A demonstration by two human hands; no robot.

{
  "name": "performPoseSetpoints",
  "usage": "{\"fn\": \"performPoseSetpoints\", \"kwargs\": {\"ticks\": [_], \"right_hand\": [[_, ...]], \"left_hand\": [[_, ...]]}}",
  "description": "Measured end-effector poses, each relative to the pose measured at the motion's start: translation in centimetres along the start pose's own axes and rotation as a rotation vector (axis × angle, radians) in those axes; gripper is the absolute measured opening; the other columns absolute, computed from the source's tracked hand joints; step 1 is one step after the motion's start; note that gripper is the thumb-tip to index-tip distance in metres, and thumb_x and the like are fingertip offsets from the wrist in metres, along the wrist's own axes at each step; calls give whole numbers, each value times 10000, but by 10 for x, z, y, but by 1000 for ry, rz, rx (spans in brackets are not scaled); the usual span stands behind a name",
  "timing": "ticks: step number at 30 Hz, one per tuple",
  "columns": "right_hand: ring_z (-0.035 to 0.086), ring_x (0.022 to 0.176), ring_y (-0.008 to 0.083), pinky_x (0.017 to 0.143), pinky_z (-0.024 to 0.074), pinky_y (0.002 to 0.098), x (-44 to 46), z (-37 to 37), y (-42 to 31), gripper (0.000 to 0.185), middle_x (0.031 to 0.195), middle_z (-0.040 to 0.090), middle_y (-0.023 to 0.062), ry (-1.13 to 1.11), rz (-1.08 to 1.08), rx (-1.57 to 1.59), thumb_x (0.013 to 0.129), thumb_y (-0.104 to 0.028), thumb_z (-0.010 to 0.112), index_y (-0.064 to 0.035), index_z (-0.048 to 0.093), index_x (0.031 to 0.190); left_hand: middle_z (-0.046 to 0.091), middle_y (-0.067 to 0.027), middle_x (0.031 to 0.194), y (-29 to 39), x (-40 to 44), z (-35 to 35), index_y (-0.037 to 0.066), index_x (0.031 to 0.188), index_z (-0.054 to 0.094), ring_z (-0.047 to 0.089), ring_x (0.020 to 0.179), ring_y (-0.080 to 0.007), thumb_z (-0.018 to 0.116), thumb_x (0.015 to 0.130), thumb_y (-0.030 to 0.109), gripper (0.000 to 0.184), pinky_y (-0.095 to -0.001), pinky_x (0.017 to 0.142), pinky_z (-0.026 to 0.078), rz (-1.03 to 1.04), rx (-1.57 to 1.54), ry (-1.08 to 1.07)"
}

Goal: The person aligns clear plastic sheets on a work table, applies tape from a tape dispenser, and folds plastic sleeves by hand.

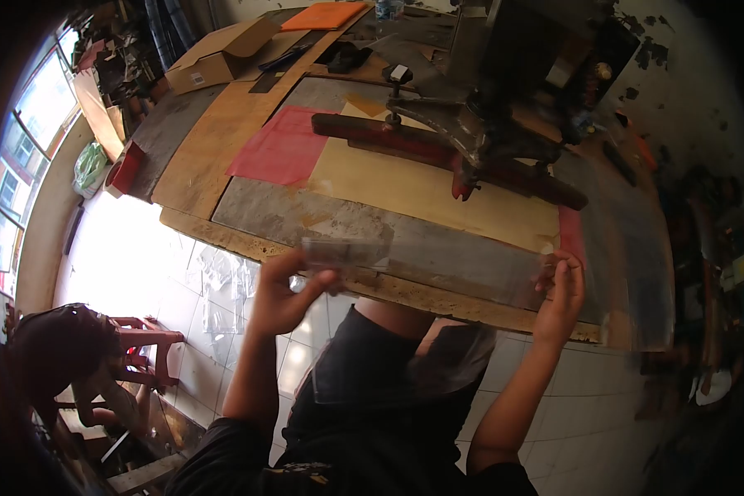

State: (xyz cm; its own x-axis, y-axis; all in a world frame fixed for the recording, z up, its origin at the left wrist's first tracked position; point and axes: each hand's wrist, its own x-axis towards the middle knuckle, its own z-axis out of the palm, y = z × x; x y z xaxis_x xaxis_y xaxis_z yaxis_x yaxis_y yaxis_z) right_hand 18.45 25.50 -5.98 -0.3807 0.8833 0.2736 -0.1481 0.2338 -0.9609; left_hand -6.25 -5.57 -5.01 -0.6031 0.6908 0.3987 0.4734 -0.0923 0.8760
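Between my two hands stretches a clear plastic sheet (347, 253), see-through and partly smeared by motion. It hangs in front of the table's near edge, and its lower part drops over my lap. My left hand (288, 293) pinches its left end between thumb and fingers. At the other end, my right hand (562, 289) has its fingers bent together on the sheet's edge. Beyond the hands, a yellow sheet (405, 194) with a red sheet (277, 147) at its left lies on the table (264, 211). Above them is a machine's long dark red bar (372, 132).
A cardboard box (219, 58) and an orange folder (324, 16) lie at the table's back left. Clear plastic pieces (219, 285) are on the tiled floor. At lower left, another person (66, 347) sits low near a red stool (153, 347).
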Motion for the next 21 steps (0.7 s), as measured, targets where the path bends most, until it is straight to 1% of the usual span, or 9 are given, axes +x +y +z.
{"fn": "performPoseSetpoints", "kwargs": {"ticks": [1, 5, 7, 9, 11, 12, 13, 16, 21], "right_hand": [[602, 817, 86, 719, 443, 258, 0, 1, -2, 284, 988, 691, 25, -23, 5, 9, 1083, -304, 602, -48, 667, 1188], [631, 807, 104, 729, 441, 266, 0, 3, -4, 328, 1027, 720, 64, -99, 7, -65, 1081, -328, 589, -48, 655, 1237], [628, 804, 103, 728, 439, 266, 0, 4, -5, 326, 1024, 718, 63, -95, 5, -79, 1080, -325, 589, -49, 657, 1240], [624, 800, 102, 727, 438, 265, 0, 3, -2, 325, 1021, 717, 62, -90, 6, -100, 1078, -321, 589, -49, 659, 1243], [619, 790, 103, 724, 437, 267, 1, 0, 0, 318, 1017, 717, 63, -69, -8, -73, 1076, -312, 591, -49, 660, 1241], [615, 785, 103, 724, 436, 267, 2, 0, 1, 308, 1015, 717, 61, -70, -12, -69, 1074, -300, 593, -49, 661, 1240], [615, 785, 103, 724, 436, 267, 2, 0, 1, 308, 1015, 717, 61, -74, -10, -67, 1074, -300, 593, -49, 661, 1240], [615, 790, 101, 726, 436, 266, 1, 1, 2, 306, 1013, 717, 59, -86, -9, -95, 1073, -304, 599, -51, 662, 1234], [615, 797, 97, 741, 442, 263, 2, 0, 4, 322, 1011, 716, 53, -72, 6, -156, 1066, -338, 637, -58, 665, 1222]], "left_hand": [[739, -126, 872, -4, -13, -16, -19, 1075, 708, 691, 776, -206, 739, 994, 162, 201, -360, 740, 555, -114, -231, 82], [702, -127, 894, -26, -69, -120, -20, 1131, 652, 679, 772, -211, 599, 1071, 131, 170, -365, 743, 572, -114, -215, 328], [682, -101, 940, -43, -108, -173, 0, 1132, 650, 668, 812, -184, 579, 1090, 157, 177, -337, 742, 561, -192, -235, 575], [673, -73, 980, -53, -153, -228, 20, 1159, 651, 655, 840, -162, 613, 1085, 188, 187, -306, 740, 546, -306, -115, 768], [681, -59, 979, -71, -208, -283, 40, 1181, 653, 659, 814, -150, 662, 1065, 240, 231, -287, 735, 540, -392, -62, 853], [718, -70, 1043, -77, -231, -294, 52, 1210, 659, 705, 840, -164, 675, 1059, 275, 270, -288, 741, 553, -444, -71, 926], [718, -70, 1043, -85, -250, -298, 52, 1210, 659, 705, 840, -164, 675, 1059, 275, 270, -288, 741, 553, -445, -68, 930], [777, -121, 1140, -143, -310, -311, 64, 1272, 659, 772, 916, -213, 661, 1061, 331, 340, -296, 744, 572, -687, 121, 852], [795, -121, 1104, -226, -318, -227, 5, 1235, 647, 773, 898, -206, 638, 1074, 332, 364, -303, 686, 553, -858, 209, 692]]}}
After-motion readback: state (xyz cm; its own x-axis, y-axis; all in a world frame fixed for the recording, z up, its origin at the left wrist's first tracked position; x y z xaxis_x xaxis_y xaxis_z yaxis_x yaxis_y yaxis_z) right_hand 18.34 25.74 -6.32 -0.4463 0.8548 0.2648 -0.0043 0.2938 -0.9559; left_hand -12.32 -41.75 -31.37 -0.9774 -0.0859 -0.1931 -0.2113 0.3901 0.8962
